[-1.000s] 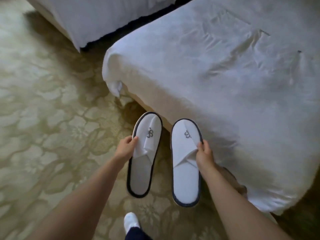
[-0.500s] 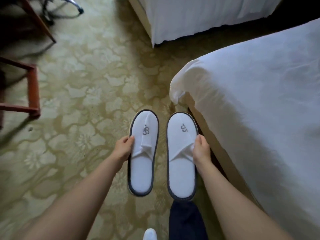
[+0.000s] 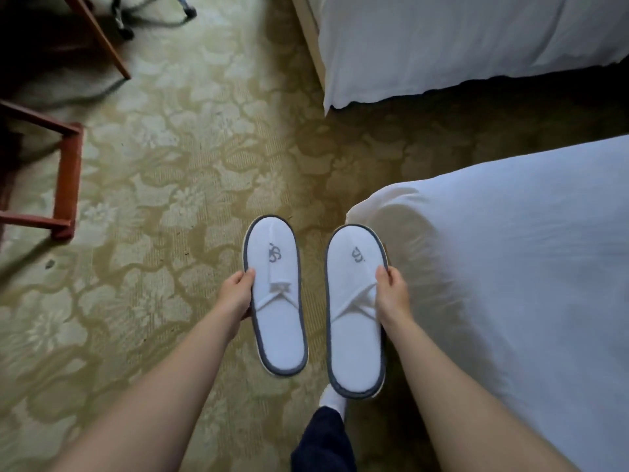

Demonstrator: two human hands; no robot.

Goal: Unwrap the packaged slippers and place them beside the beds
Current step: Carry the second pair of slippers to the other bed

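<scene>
Two white slippers with grey trim and a grey logo are held flat above the carpet, toes pointing away from me, no wrapping on them. My left hand point(image 3: 237, 294) grips the left slipper point(image 3: 276, 318) at its outer edge. My right hand point(image 3: 391, 292) grips the right slipper point(image 3: 354, 321) at its outer edge. The near bed point(image 3: 517, 253), covered in white linen, lies just to the right of the right slipper. The second bed point(image 3: 459, 46) stands at the top right.
Patterned green-gold carpet point(image 3: 163, 199) covers the floor. A red-brown wooden chair frame point(image 3: 66, 178) stands at the left, and a dark chair base with castors point(image 3: 153, 15) at the top left. My white-socked foot point(image 3: 333, 400) and dark trouser leg show below the slippers.
My view has swung left and away from the near bed, with both slippers still in my hands. The far bed and the wooden chair have come into view.
</scene>
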